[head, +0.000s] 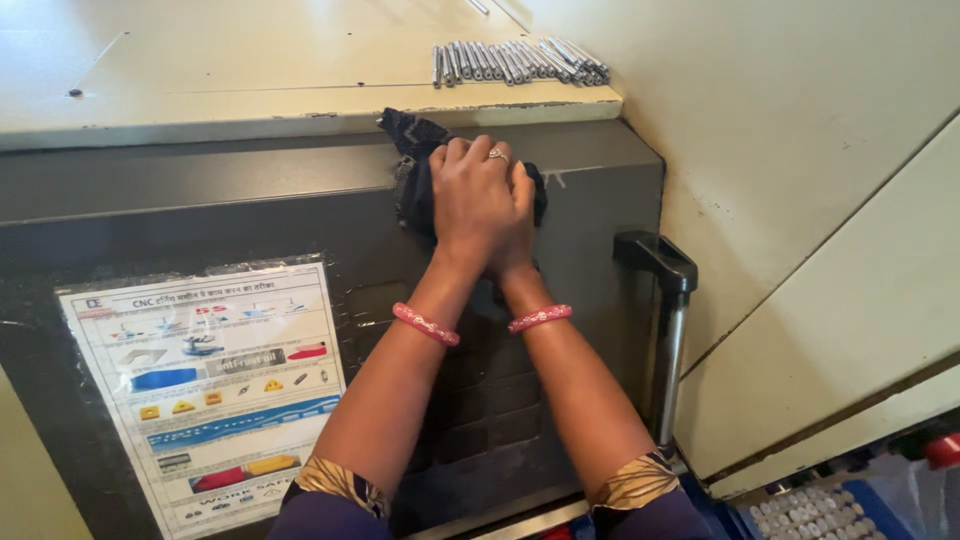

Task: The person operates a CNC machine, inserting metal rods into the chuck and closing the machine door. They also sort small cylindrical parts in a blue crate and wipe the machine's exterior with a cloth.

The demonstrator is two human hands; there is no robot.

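laminated instruction poster (205, 385) at left, untouched. wiping in hand: left hand (470, 195) over right hand (518, 215), fingers together, pressing dark cloth (415, 150) onto grey machine door (250, 190) near its top edge. next stroke probably needs steady pressure, clear of metal pins (515, 62) and door handle (665, 320).

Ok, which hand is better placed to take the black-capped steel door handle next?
Probably the right hand: it is nearer the handle, though pinned on the dark cloth under the left hand.
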